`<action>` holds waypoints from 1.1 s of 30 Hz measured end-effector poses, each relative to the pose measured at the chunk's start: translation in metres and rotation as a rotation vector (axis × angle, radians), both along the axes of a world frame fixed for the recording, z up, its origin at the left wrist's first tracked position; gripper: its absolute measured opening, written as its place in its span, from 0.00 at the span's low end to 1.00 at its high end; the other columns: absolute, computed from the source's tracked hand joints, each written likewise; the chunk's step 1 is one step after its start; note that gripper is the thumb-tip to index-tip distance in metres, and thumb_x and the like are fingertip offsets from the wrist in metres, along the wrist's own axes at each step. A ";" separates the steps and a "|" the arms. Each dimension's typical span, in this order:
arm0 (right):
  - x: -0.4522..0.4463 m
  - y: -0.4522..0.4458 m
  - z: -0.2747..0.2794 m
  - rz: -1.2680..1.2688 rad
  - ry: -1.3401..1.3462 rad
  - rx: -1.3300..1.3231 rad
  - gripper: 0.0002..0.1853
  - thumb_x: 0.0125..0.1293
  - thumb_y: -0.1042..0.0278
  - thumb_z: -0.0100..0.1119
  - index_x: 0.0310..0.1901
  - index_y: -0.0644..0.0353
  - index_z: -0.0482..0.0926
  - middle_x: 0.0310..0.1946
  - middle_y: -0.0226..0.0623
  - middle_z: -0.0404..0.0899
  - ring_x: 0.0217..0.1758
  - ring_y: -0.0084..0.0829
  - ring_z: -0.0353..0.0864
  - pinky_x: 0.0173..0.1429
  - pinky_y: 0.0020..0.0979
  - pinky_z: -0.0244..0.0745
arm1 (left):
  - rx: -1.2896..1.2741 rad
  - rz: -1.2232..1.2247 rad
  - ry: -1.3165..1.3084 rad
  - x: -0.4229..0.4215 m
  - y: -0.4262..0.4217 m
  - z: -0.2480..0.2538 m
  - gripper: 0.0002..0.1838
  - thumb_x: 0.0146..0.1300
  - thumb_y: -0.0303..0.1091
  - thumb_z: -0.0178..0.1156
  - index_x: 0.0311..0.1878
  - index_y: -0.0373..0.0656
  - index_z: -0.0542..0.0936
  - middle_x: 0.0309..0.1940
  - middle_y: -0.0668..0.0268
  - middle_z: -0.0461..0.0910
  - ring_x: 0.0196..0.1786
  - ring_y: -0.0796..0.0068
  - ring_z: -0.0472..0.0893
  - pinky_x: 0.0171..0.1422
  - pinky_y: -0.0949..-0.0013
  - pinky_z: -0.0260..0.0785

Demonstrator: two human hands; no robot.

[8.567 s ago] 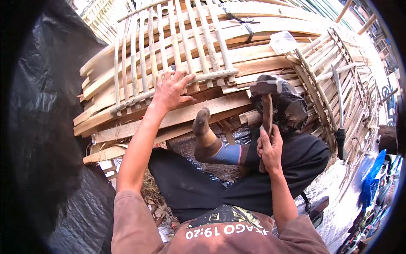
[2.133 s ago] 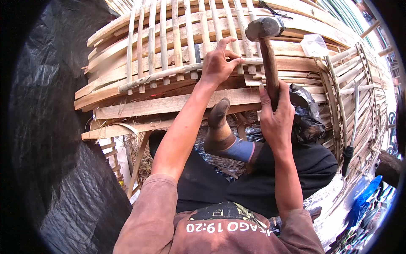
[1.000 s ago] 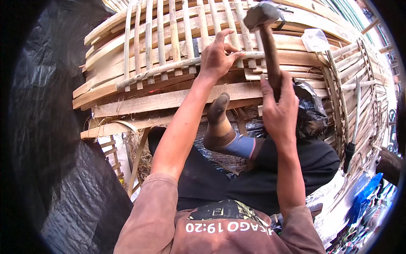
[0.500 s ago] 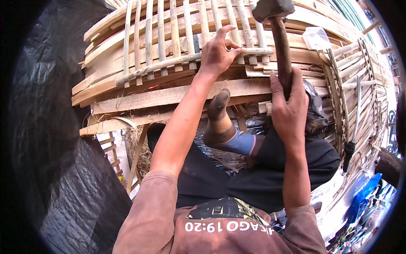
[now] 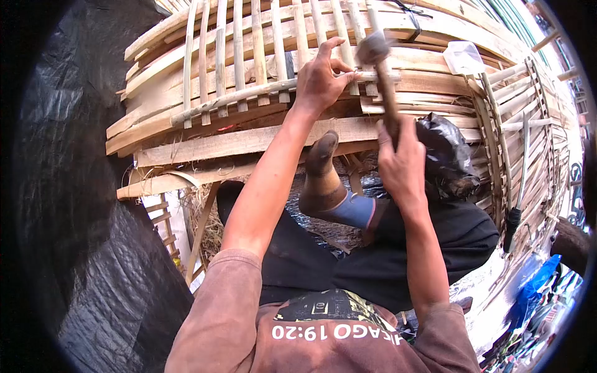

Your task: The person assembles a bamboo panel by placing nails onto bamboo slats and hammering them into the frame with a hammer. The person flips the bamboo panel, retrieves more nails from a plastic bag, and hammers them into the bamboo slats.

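My right hand (image 5: 403,163) is wrapped round the wooden handle of a hammer (image 5: 388,93). The hammer's head is smeared by motion and hangs close to the right end of a bamboo crossbar (image 5: 230,98). My left hand (image 5: 319,79) rests at the crossbar, thumb and index fingertip pinched together beside the hammer head. What the pinch holds is too small to make out. Several upright bamboo slats (image 5: 257,43) meet the crossbar, forming a rack that lies over stacked wooden planks (image 5: 261,142).
A clear plastic container (image 5: 463,58) sits on the planks at the right. Beside my right hand is a black plastic bag (image 5: 446,152). A long blade with a black handle (image 5: 512,224) lies farther right. Black sheeting (image 5: 81,186) hangs at the left; a socked foot (image 5: 323,180) is below the planks.
The hammer and my right hand have moved left and the hammer head down, towards the crossbar and my left fingertips. My left hand has stayed nearly still since half a second ago.
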State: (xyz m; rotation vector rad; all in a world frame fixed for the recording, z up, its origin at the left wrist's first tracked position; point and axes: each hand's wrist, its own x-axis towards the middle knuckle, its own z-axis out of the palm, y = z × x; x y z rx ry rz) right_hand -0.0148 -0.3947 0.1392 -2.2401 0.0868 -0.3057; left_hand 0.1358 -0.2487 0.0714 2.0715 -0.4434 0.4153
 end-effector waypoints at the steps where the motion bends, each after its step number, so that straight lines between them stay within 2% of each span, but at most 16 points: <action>1: 0.002 -0.002 -0.006 0.005 0.094 0.002 0.11 0.73 0.68 0.56 0.48 0.65 0.68 0.32 0.66 0.80 0.42 0.66 0.79 0.36 0.56 0.71 | 0.000 -0.001 -0.003 0.000 -0.001 0.000 0.40 0.53 0.42 0.77 0.66 0.50 0.66 0.33 0.70 0.89 0.35 0.66 0.87 0.41 0.63 0.77; 3: 0.000 -0.006 0.005 -0.013 0.054 0.042 0.10 0.72 0.69 0.57 0.47 0.65 0.68 0.31 0.65 0.80 0.42 0.66 0.80 0.37 0.55 0.72 | -0.024 -0.015 0.058 0.003 0.000 -0.003 0.40 0.53 0.42 0.77 0.67 0.50 0.67 0.33 0.70 0.89 0.35 0.66 0.87 0.41 0.63 0.77; 4: -0.002 -0.003 0.015 0.000 -0.108 -0.012 0.10 0.72 0.70 0.57 0.46 0.65 0.68 0.31 0.62 0.81 0.40 0.64 0.81 0.36 0.52 0.73 | 0.018 0.030 -0.019 0.000 -0.001 -0.002 0.39 0.54 0.43 0.76 0.67 0.51 0.67 0.33 0.70 0.89 0.35 0.65 0.87 0.42 0.63 0.77; 9: -0.008 0.002 0.035 -0.026 -0.082 0.036 0.10 0.73 0.69 0.58 0.44 0.63 0.66 0.25 0.57 0.78 0.33 0.62 0.81 0.31 0.43 0.72 | 0.008 0.025 0.021 0.002 -0.001 -0.001 0.41 0.52 0.44 0.77 0.67 0.51 0.67 0.33 0.72 0.89 0.35 0.67 0.87 0.43 0.64 0.77; 11: -0.003 -0.002 0.005 -0.003 0.031 0.003 0.10 0.73 0.69 0.56 0.45 0.64 0.66 0.28 0.63 0.78 0.37 0.66 0.80 0.34 0.53 0.72 | 0.026 0.032 0.022 0.001 0.000 0.002 0.41 0.52 0.44 0.77 0.67 0.51 0.67 0.33 0.72 0.89 0.35 0.67 0.87 0.42 0.64 0.77; 13: 0.005 -0.002 -0.007 0.008 0.051 -0.097 0.10 0.73 0.68 0.56 0.46 0.64 0.67 0.30 0.66 0.79 0.39 0.67 0.80 0.35 0.57 0.70 | 0.023 0.015 0.093 0.001 0.000 0.002 0.41 0.52 0.44 0.77 0.68 0.50 0.67 0.33 0.72 0.89 0.34 0.67 0.87 0.41 0.64 0.77; 14: 0.005 -0.006 -0.007 0.000 0.016 -0.024 0.11 0.73 0.68 0.56 0.46 0.64 0.68 0.30 0.66 0.79 0.39 0.67 0.80 0.35 0.57 0.70 | -0.001 0.013 0.049 0.002 -0.001 -0.002 0.41 0.52 0.44 0.77 0.68 0.50 0.67 0.32 0.71 0.89 0.34 0.67 0.87 0.40 0.64 0.77; 18: -0.001 -0.003 0.044 -0.052 -0.060 0.003 0.11 0.74 0.67 0.57 0.45 0.64 0.67 0.27 0.54 0.79 0.32 0.57 0.82 0.34 0.42 0.73 | 0.033 0.041 0.007 0.002 -0.001 -0.001 0.42 0.52 0.44 0.77 0.68 0.50 0.67 0.32 0.71 0.89 0.34 0.66 0.87 0.41 0.63 0.77; 21: -0.003 -0.001 0.033 -0.065 -0.078 0.020 0.12 0.73 0.67 0.58 0.43 0.63 0.66 0.21 0.53 0.75 0.26 0.56 0.80 0.29 0.41 0.71 | 0.028 0.034 0.007 0.003 -0.001 -0.001 0.44 0.51 0.46 0.77 0.69 0.49 0.65 0.33 0.71 0.89 0.35 0.66 0.87 0.42 0.62 0.77; 23: 0.000 -0.009 -0.010 0.017 -0.019 -0.082 0.11 0.72 0.69 0.57 0.45 0.64 0.66 0.25 0.62 0.77 0.33 0.64 0.81 0.32 0.52 0.71 | 0.006 0.018 0.042 0.000 0.000 0.000 0.47 0.51 0.46 0.78 0.71 0.49 0.63 0.33 0.71 0.89 0.36 0.67 0.87 0.41 0.62 0.77; 25: 0.000 -0.007 -0.005 -0.009 0.051 -0.064 0.11 0.72 0.68 0.57 0.45 0.64 0.67 0.28 0.63 0.79 0.38 0.66 0.80 0.35 0.57 0.70 | -0.014 0.004 0.071 0.005 -0.002 -0.003 0.49 0.51 0.45 0.78 0.72 0.49 0.60 0.33 0.71 0.89 0.37 0.68 0.87 0.40 0.62 0.78; 27: -0.001 -0.008 0.013 -0.003 -0.111 -0.060 0.11 0.72 0.68 0.58 0.45 0.65 0.68 0.29 0.61 0.80 0.38 0.65 0.80 0.36 0.53 0.72 | -0.134 0.007 -0.109 0.012 -0.003 -0.014 0.50 0.53 0.41 0.78 0.75 0.47 0.58 0.32 0.68 0.89 0.32 0.79 0.84 0.35 0.70 0.76; 28: -0.005 -0.005 0.031 -0.038 -0.022 -0.003 0.11 0.72 0.67 0.58 0.44 0.65 0.68 0.29 0.59 0.80 0.38 0.64 0.81 0.36 0.49 0.73 | -0.094 0.020 -0.155 0.010 -0.004 -0.013 0.53 0.52 0.41 0.79 0.76 0.44 0.55 0.32 0.68 0.89 0.30 0.79 0.83 0.37 0.71 0.76; 29: -0.006 -0.004 0.039 -0.009 -0.085 0.048 0.12 0.73 0.66 0.58 0.44 0.65 0.68 0.28 0.59 0.80 0.36 0.64 0.81 0.34 0.47 0.73 | -0.097 0.017 -0.162 0.010 -0.004 -0.010 0.53 0.52 0.41 0.79 0.76 0.44 0.55 0.32 0.68 0.89 0.30 0.79 0.83 0.37 0.71 0.76; 31: -0.008 -0.001 0.044 -0.044 -0.009 0.059 0.11 0.73 0.66 0.57 0.43 0.65 0.68 0.27 0.60 0.79 0.36 0.65 0.80 0.33 0.48 0.72 | 0.010 0.028 -0.004 0.004 -0.002 -0.004 0.58 0.49 0.43 0.79 0.78 0.48 0.51 0.34 0.70 0.89 0.33 0.67 0.88 0.38 0.64 0.78; 33: -0.005 -0.001 0.015 -0.019 0.005 0.072 0.11 0.73 0.67 0.57 0.44 0.65 0.68 0.27 0.63 0.79 0.38 0.66 0.80 0.34 0.51 0.72 | -0.018 0.013 -0.004 0.003 -0.002 -0.003 0.57 0.50 0.43 0.79 0.77 0.47 0.52 0.33 0.69 0.89 0.33 0.67 0.88 0.38 0.63 0.78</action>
